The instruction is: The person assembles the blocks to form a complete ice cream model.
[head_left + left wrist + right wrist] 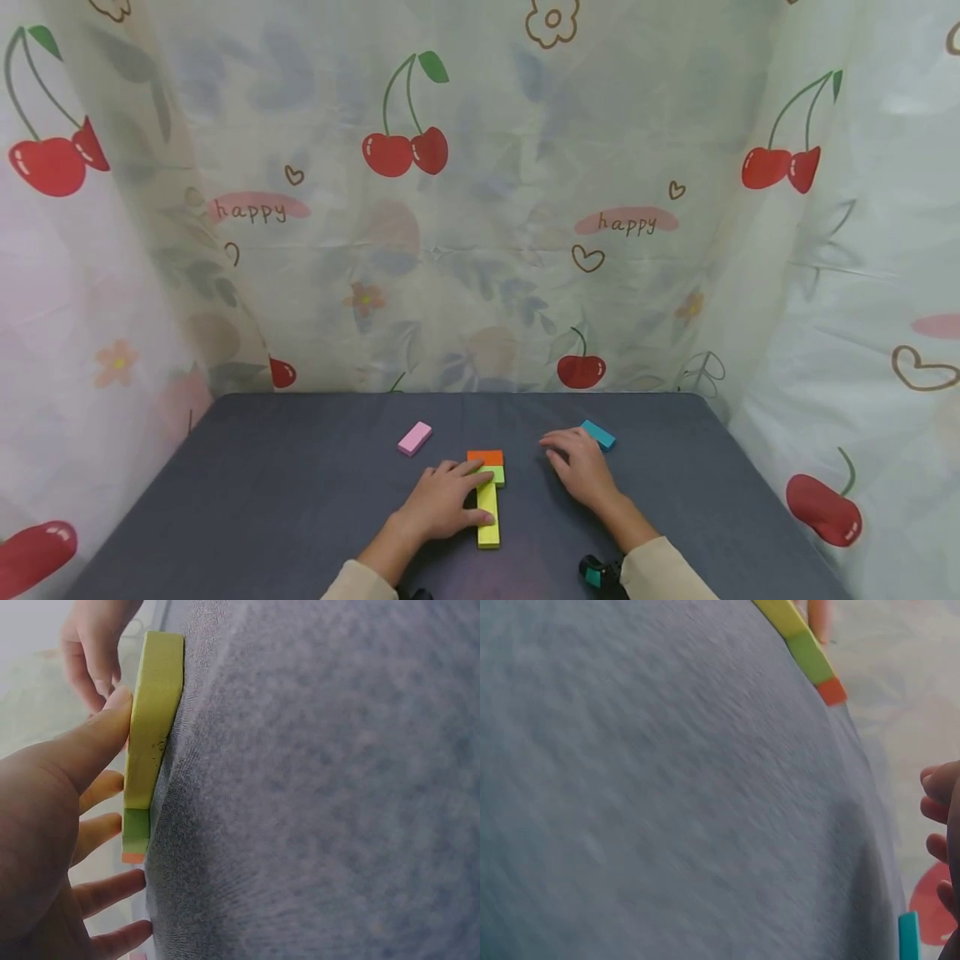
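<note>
A long yellow block (488, 536) lies lengthwise on the dark table, its far end against a green block (498, 477). Directly behind the green block sits an orange block (486, 457), forming a T shape. My left hand (441, 504) is over the left side of these blocks, its thumb touching the yellow block and its fingers spread towards the green and orange ones. Nothing is held by my right hand (581, 468), which hovers just in front of a blue block (598, 435) with fingers loosely bent. In the right wrist view the blue block (908, 935) shows below that hand.
A pink block (415, 438) lies at the back left of the table (300, 492). Behind the table hangs a curtain (480, 208) printed with cherries. A black strapped device (600, 575) is at my right wrist.
</note>
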`<state>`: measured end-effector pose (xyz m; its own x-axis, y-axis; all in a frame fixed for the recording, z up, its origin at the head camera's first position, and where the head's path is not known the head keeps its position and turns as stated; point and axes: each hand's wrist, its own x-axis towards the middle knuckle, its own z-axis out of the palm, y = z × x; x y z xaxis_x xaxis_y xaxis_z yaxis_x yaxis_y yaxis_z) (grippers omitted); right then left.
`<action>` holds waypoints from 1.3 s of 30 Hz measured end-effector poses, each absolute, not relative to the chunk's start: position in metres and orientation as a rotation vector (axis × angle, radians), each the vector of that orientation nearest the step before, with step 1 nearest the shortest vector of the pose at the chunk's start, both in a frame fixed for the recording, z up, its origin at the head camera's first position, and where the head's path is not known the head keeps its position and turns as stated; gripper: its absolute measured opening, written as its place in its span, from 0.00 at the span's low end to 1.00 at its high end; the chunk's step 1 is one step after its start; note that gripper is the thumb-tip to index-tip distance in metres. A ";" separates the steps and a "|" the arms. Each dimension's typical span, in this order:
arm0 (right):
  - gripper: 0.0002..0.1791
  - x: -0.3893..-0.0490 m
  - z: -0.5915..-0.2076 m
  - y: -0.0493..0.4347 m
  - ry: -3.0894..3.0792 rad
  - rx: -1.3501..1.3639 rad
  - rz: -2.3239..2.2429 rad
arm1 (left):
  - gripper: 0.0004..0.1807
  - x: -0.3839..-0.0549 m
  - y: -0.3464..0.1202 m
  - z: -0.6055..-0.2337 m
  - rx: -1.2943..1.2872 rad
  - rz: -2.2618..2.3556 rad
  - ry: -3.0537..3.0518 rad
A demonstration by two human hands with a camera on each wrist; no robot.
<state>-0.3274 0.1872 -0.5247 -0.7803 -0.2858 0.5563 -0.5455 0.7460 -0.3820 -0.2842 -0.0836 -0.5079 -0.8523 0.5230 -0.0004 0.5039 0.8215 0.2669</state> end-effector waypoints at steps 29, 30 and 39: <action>0.20 -0.343 -0.520 0.242 -2.553 0.574 0.272 | 0.36 -0.284 -0.083 -0.508 0.825 0.419 2.930; 0.21 -0.342 -0.521 0.243 -2.560 0.563 0.271 | 0.36 -0.284 -0.083 -0.508 0.826 0.420 2.929; 0.23 -0.341 -0.529 0.251 -2.644 0.431 0.318 | 0.36 -0.283 -0.083 -0.507 0.821 0.421 2.927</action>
